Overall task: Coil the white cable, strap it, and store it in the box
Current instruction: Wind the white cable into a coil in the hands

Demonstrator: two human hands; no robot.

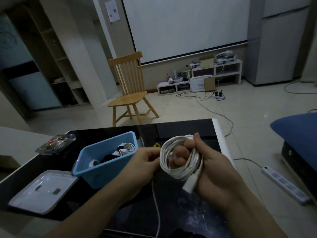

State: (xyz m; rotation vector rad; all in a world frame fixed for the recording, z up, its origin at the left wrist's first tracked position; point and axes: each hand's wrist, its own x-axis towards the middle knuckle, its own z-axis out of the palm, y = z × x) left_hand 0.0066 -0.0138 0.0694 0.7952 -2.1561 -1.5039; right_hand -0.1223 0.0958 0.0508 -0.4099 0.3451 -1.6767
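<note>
The white cable (173, 170) is wound in several loops above the black table. My right hand (212, 167) grips the coil's right side, fingers through the loops, a white plug (189, 183) sticking out below the palm. On the coil's left edge my left hand (142, 162) pinches the cable. A loose tail (157, 208) hangs from it toward the near edge. Left of my hands stands the blue box (96, 176), holding other coiled white and dark cables. A small yellow strap (157, 145) lies on the table behind my left hand.
The box's grey lid (42, 191) lies flat at the near left. A clear tray of small items (56, 144) sits at the far left of the black table (180, 129). Beyond it are a wooden chair (130, 88), and a white power strip (284, 184) on the floor at the right.
</note>
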